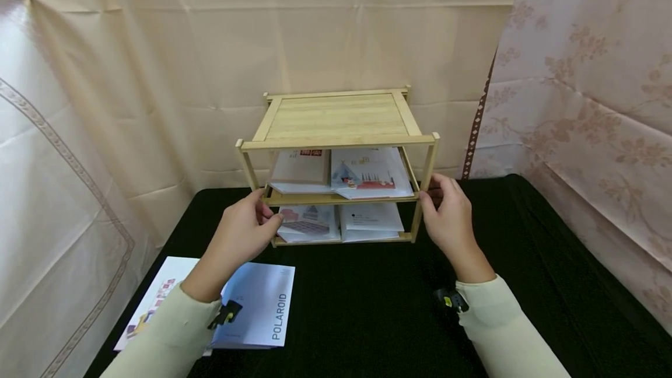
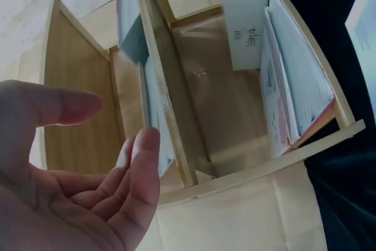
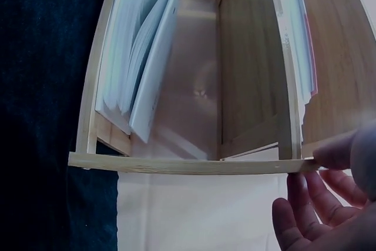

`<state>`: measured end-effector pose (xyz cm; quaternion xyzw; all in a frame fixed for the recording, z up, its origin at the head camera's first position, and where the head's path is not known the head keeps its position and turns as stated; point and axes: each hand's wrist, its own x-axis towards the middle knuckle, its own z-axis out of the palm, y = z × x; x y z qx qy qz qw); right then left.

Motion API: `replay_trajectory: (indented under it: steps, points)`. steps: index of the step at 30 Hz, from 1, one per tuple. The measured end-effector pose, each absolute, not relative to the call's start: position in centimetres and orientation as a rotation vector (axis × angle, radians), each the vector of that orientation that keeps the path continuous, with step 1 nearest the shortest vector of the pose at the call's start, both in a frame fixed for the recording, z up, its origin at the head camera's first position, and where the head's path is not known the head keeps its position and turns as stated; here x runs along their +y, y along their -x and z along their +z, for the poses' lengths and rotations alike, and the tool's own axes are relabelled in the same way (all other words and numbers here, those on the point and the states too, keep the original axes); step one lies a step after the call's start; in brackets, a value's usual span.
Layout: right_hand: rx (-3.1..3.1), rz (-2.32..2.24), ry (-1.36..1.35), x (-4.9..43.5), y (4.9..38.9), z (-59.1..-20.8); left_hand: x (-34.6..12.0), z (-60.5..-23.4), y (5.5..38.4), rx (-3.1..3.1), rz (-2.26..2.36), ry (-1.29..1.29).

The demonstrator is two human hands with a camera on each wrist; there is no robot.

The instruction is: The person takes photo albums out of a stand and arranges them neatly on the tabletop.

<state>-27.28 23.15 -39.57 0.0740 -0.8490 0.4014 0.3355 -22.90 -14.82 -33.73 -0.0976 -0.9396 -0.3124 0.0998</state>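
A light wooden rack (image 1: 336, 115) with a top board and two shelves stands on the dark table. Two booklets lie on its middle shelf, a brown one (image 1: 301, 169) and a white one with a tent picture (image 1: 370, 174). The bottom shelf bears a pale booklet with a printed picture (image 1: 308, 220) and a white one (image 1: 371, 217). My left hand (image 1: 244, 226) is by the rack's left front post, thumb and fingers apart near the middle shelf in the left wrist view. My right hand (image 1: 448, 212) pinches the right front post (image 3: 194, 166) between thumb and fingers.
On the table's front left lie a white album marked POLAROID (image 1: 257, 305) and another white booklet (image 1: 157, 299), partly under my left forearm. Cream curtains (image 1: 336, 34) hang close behind the rack, and a floral cloth (image 1: 593, 86) hangs at the right.
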Motion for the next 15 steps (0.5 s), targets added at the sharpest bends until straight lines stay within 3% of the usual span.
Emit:
replay_trajectory:
  steps: [15]
  points:
    - [-2.189,0.954,-0.188,22.9,27.1,-40.0,-13.7,-33.4,24.5,-2.743,-1.085,0.269]
